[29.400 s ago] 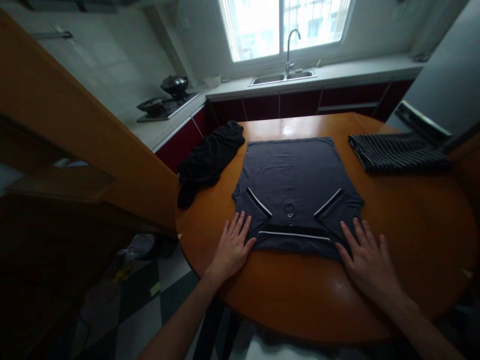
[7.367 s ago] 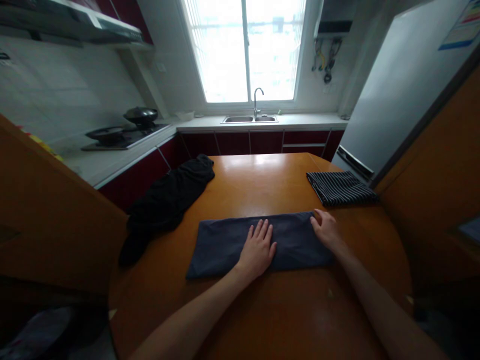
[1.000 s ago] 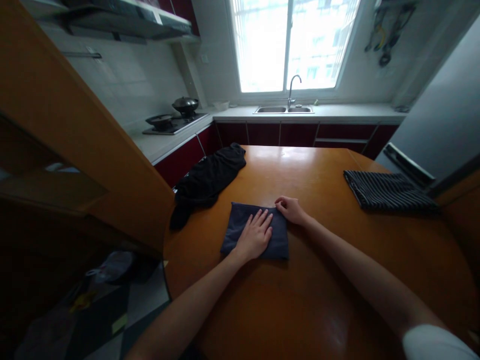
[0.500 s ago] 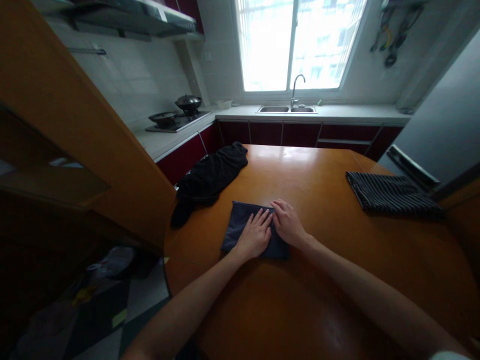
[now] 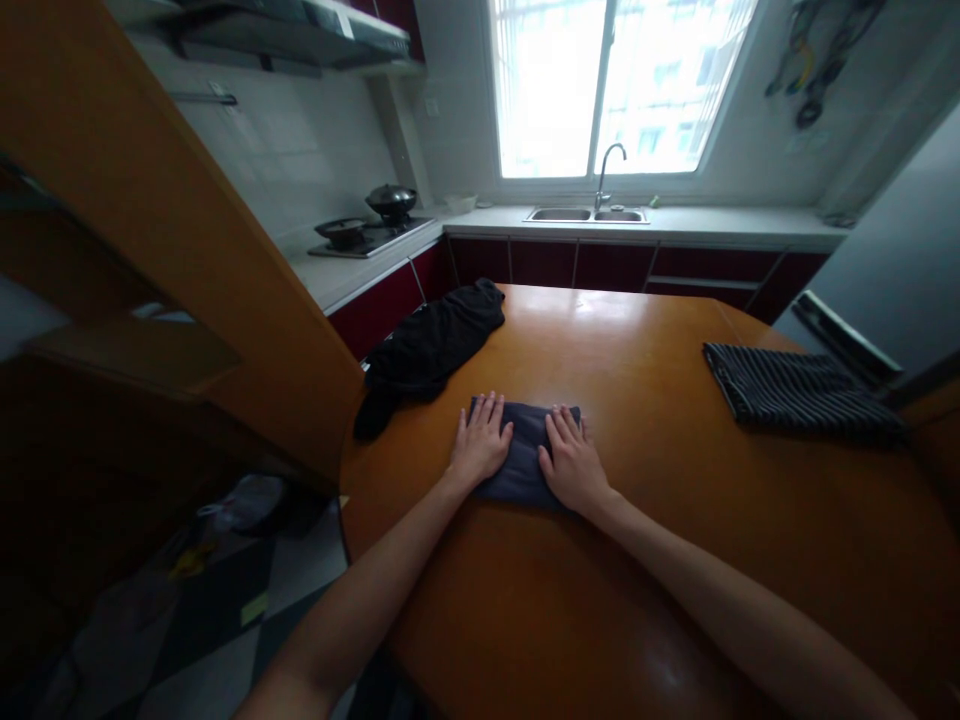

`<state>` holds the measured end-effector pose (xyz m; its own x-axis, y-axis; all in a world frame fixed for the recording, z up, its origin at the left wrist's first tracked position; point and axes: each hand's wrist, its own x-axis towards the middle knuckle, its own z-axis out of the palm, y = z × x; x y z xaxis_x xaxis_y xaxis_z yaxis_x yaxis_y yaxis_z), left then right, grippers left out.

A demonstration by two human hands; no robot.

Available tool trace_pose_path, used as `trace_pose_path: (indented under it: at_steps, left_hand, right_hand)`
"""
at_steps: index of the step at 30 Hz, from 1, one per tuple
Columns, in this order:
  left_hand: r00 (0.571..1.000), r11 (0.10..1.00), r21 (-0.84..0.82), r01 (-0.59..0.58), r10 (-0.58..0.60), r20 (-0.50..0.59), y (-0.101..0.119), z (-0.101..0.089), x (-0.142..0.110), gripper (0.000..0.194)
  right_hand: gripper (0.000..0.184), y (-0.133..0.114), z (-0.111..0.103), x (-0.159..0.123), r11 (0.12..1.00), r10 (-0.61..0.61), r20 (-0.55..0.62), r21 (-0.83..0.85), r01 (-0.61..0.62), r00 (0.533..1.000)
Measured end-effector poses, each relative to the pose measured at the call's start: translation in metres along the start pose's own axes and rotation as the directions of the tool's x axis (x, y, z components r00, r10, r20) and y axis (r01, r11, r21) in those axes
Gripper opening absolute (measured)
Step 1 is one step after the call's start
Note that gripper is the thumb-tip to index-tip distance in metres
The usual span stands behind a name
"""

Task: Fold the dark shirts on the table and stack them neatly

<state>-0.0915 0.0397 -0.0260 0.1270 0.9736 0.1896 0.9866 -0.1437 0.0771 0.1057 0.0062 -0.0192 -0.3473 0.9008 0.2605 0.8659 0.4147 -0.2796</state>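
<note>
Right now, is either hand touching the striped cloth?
No, the left hand and right hand rest on the folded blue-grey garment, apart from the striped cloth.

No lettering, label, brand, number or sign can be read.
</note>
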Motion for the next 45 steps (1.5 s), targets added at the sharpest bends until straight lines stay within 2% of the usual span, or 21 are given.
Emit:
trace_pose_path:
  at_steps: [2, 4, 7, 11, 14, 16, 19, 22, 24, 29, 37, 42, 45]
  left_hand:
    - [1.000, 1.000, 0.001, -0.003, 0.003, -0.003, 0.001, 0.001, 0.000, 0.060]
    - [1.000, 1.000, 0.003, -0.008, 0.008, -0.005, 0.002, 0.001, 0.000, 0.061]
    - [1.000, 1.000, 0.014, -0.011, 0.011, -0.007, 0.001, 0.002, 0.000, 0.061]
    - [1.000, 0.999, 0.026, -0.021, 0.021, -0.021, 0.000, 0.003, -0.001, 0.061]
    - [0.999, 0.999, 0.024, -0.024, 0.025, -0.026, 0.000, 0.003, 0.000, 0.061]
    - [0.999, 0.999, 0.023, -0.024, 0.025, -0.023, 0.001, 0.003, 0.000, 0.061]
    - [1.000, 0.999, 0.023, -0.024, 0.025, -0.012, 0.001, 0.001, 0.000, 0.060]
    - [1.000, 1.000, 0.022, -0.021, 0.021, -0.009, 0.001, 0.000, 0.000, 0.060]
    - [1.000, 1.000, 0.017, -0.021, 0.021, -0.009, 0.001, 0.000, 0.001, 0.060]
    - [1.000, 1.000, -0.010, -0.019, 0.019, -0.019, 0.000, 0.001, 0.001, 0.060]
    - [1.000, 1.000, -0.024, -0.014, 0.014, -0.019, 0.000, 0.001, 0.000, 0.061]
    - [1.000, 0.999, -0.043, 0.000, 0.001, 0.006, 0.003, -0.002, 0.000, 0.060]
    - [1.000, 0.999, -0.045, -0.001, 0.001, -0.003, 0.003, -0.002, -0.001, 0.060]
  right_hand:
    - [0.059, 0.000, -0.001, -0.003, 0.994, -0.110, -0.002, -0.021, 0.110, 0.994]
    - [0.058, 0.003, -0.001, -0.005, 0.989, -0.142, 0.008, -0.040, 0.143, 0.990]
    - [0.057, 0.013, 0.001, -0.010, 0.992, -0.113, 0.021, -0.055, 0.114, 0.993]
    - [0.057, 0.038, 0.001, -0.025, 0.995, -0.096, 0.043, -0.034, 0.097, 0.994]
    - [0.057, 0.057, -0.007, -0.039, 0.996, -0.071, 0.043, 0.055, 0.069, 0.997]
    - [0.056, 0.064, -0.014, -0.047, 0.988, -0.053, -0.016, 0.142, 0.055, 0.998]
    - [0.057, 0.057, -0.022, -0.056, 0.962, -0.152, -0.082, 0.217, 0.166, 0.985]
    - [0.068, 0.038, -0.023, -0.061, 0.928, -0.318, -0.027, 0.194, 0.317, 0.948]
    - [0.075, 0.027, -0.022, -0.061, 0.921, -0.356, 0.011, 0.176, 0.348, 0.935]
    - [0.082, 0.017, -0.018, -0.054, 0.933, -0.337, 0.031, 0.141, 0.330, 0.941]
    - [0.092, 0.025, -0.011, -0.059, 0.924, -0.377, 0.061, 0.100, 0.370, 0.924]
    - [0.090, 0.027, -0.015, -0.077, 0.931, -0.365, 0.107, 0.023, 0.364, 0.925]
    - [0.088, 0.022, -0.021, -0.095, 0.949, -0.312, 0.065, -0.014, 0.314, 0.948]
